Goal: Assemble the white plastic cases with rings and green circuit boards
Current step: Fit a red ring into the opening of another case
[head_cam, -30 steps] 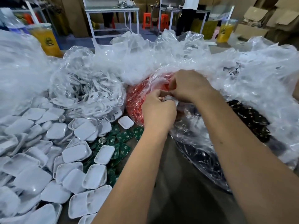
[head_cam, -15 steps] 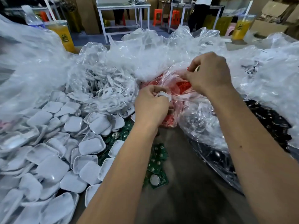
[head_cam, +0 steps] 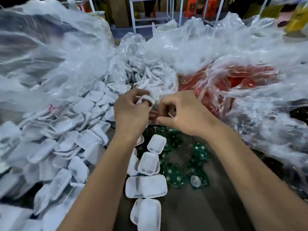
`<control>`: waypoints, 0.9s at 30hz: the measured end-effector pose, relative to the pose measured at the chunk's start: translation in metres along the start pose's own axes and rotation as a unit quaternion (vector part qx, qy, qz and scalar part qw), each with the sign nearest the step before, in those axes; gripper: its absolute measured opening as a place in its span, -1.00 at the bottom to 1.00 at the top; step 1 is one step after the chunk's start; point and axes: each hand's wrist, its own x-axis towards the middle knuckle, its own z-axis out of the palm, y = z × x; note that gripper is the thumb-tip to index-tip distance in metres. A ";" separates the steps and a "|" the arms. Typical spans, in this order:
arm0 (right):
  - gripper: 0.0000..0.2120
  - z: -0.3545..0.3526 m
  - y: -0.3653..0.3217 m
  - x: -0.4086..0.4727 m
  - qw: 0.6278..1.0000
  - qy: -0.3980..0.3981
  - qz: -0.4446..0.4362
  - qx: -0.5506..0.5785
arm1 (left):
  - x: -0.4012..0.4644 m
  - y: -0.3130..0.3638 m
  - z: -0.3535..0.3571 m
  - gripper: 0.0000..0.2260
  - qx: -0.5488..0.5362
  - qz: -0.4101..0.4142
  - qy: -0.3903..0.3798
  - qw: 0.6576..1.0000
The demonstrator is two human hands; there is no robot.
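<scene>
Hands meet above green circuit boards [head_cam: 173,175]: your left hand [head_cam: 131,112] grips a white case [head_cam: 146,99]; your right hand [head_cam: 181,110] curls, pinching something too small to identify.

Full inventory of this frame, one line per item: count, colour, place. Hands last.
white plastic cases: many, white; heaped at left, a few in a row at centre.
green circuit boards: many, green; loose on the table below the hands.
clear plastic bags: several, clear; crumpled across the back.
bag of red parts: one, red; behind the right hand.
bag of dark parts: one, black; far right, mostly hidden.
white frame tables: white; background.
table: one, dark; bare patch at centre bottom.
left hand: holds a white case piece.
right hand: fingers curled; what its grip holds is unclear.
</scene>
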 end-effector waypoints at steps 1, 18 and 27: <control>-0.71 0.005 0.005 -0.003 1.000 0.007 0.000 0.010 | 0.001 -0.003 -0.002 -0.74 0.005 0.013 -0.007 1.000; -0.58 0.011 0.013 -0.008 0.883 0.069 0.029 0.464 | 0.012 -0.006 -0.018 -0.65 -0.096 0.011 -0.098 0.990; -0.75 0.022 0.013 -0.004 0.890 0.175 -0.002 0.421 | 0.009 -0.005 -0.017 -0.72 -0.056 0.028 -0.133 0.989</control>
